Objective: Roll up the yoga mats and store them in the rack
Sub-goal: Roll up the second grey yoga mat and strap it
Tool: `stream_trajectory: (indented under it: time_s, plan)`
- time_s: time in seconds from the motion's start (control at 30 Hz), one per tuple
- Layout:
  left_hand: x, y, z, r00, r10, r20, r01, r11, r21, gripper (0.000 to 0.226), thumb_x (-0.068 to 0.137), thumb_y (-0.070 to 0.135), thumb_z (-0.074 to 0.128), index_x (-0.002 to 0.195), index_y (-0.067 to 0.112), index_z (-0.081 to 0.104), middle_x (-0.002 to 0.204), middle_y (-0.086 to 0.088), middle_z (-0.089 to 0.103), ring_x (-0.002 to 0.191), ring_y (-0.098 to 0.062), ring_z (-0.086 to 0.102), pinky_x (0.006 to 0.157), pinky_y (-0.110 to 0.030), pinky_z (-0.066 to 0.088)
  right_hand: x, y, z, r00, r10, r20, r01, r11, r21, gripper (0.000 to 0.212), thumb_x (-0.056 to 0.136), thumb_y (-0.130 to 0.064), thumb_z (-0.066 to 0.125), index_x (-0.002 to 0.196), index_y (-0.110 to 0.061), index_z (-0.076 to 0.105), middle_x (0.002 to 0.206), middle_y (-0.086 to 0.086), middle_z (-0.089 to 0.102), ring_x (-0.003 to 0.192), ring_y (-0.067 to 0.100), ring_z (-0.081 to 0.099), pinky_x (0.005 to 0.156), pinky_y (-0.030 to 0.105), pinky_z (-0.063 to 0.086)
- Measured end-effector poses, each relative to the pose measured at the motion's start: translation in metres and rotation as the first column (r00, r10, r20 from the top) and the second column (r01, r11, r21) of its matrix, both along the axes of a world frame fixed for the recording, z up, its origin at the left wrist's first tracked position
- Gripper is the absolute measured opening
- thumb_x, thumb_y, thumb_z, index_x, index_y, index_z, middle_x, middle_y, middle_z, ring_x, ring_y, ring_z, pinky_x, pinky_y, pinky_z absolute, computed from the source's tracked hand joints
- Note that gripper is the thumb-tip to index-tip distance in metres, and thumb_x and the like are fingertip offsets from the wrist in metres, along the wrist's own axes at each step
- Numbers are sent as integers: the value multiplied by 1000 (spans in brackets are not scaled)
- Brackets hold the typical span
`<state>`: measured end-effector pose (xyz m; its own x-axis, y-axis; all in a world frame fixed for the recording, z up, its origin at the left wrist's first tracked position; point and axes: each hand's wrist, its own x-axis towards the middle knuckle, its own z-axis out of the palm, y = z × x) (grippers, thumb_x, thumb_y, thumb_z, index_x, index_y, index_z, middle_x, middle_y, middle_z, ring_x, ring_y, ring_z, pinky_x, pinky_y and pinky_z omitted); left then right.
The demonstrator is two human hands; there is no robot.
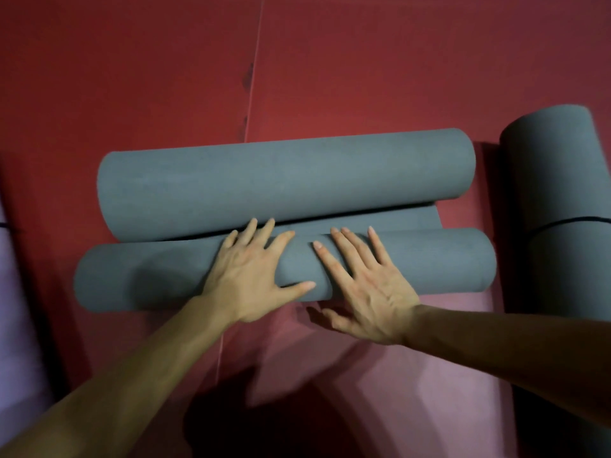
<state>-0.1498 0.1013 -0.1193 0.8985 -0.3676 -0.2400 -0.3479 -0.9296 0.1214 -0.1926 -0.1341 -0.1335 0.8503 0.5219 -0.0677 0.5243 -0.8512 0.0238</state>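
Two hands lie flat and spread on the nearer grey-blue foam yoga mat roll (429,259), left hand (251,276) and right hand (367,292) side by side at its middle, fingers straight, gripping nothing. It lies on the red padded floor (330,77), touching a second grey-blue foam roll (281,180) behind it. A flat strip of mat (403,218) shows between them; whether it joins them I cannot tell. A third grey roll (562,193), banded by a dark strap (568,221), lies to the right. The foam looks light, soft and springy, likely to unwind if released; I'd press with palms wider apart, then clasp around the middle. No rack is in view.
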Motion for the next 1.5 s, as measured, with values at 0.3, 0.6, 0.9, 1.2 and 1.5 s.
stream_trajectory:
  time_s: [0.3,0.6,0.9,1.2,1.5]
  plan:
    - [37,0,1,993,44,113,-34,996,-83,100,76,92,19,156,34,36,171,-8,7,158,-31,2,125,-49,17,19,3,-2,999,-44,-5,44,999,12,97,90,-79,39,163,-17,25,161,28,33,150,45,30,123,64,17]
    - [40,11,-10,968,62,243,-30,990,-135,84,87,78,29,154,29,40,167,-7,28,155,-26,22,125,-50,18,96,10,15,975,-168,-143,168,986,-14,91,86,-84,4,160,-37,28,170,16,18,159,33,5,127,55,4]
    - [77,8,-1,994,74,86,-72,997,-17,119,59,107,11,159,43,18,171,-4,11,157,-33,4,124,-52,18,101,7,17,969,-220,-114,221,975,0,95,84,-85,10,164,-34,17,171,21,7,159,34,0,128,55,2]
    - [60,8,-10,971,24,238,-17,999,-31,119,64,101,35,160,31,24,167,-1,26,155,-25,19,123,-59,12,121,7,13,967,-227,-114,232,972,33,85,90,-78,6,160,-35,30,169,18,20,158,35,12,127,54,9]
    - [90,10,-10,961,-71,266,64,997,36,123,55,93,63,154,24,35,146,0,53,135,-24,48,115,-47,32,108,5,22,963,-222,-155,233,971,57,89,88,-78,8,164,-33,15,170,23,8,159,34,2,128,52,3]
